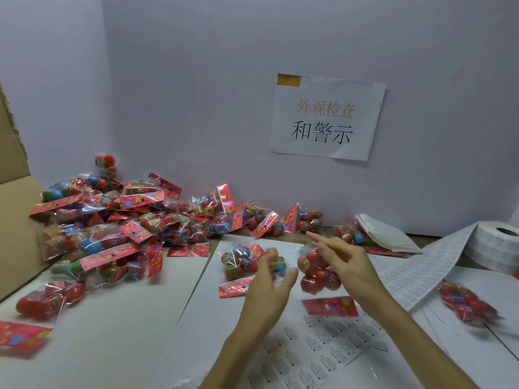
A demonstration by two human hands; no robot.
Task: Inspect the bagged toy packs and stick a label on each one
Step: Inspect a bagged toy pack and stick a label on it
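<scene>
A bagged pack of red toy balls (314,279) with a red header card is at centre, blurred. My right hand (345,262) is over its top; its lower fingers curl on the bag while the index finger points left. My left hand (269,287) is spread just left of it, thumb near the red pack and fingertips touching a multicoloured pack (241,263) lying on white paper. A sheet of small printed labels (323,352) lies under my forearms. A big heap of packs (112,220) fills the left.
A label roll (497,245) at the right trails a strip of labels (415,273) across the table. One pack (469,304) lies at the far right, another (47,299) at the near left. A cardboard box flap (14,197) stands left. A paper sign (325,119) hangs on the white back wall.
</scene>
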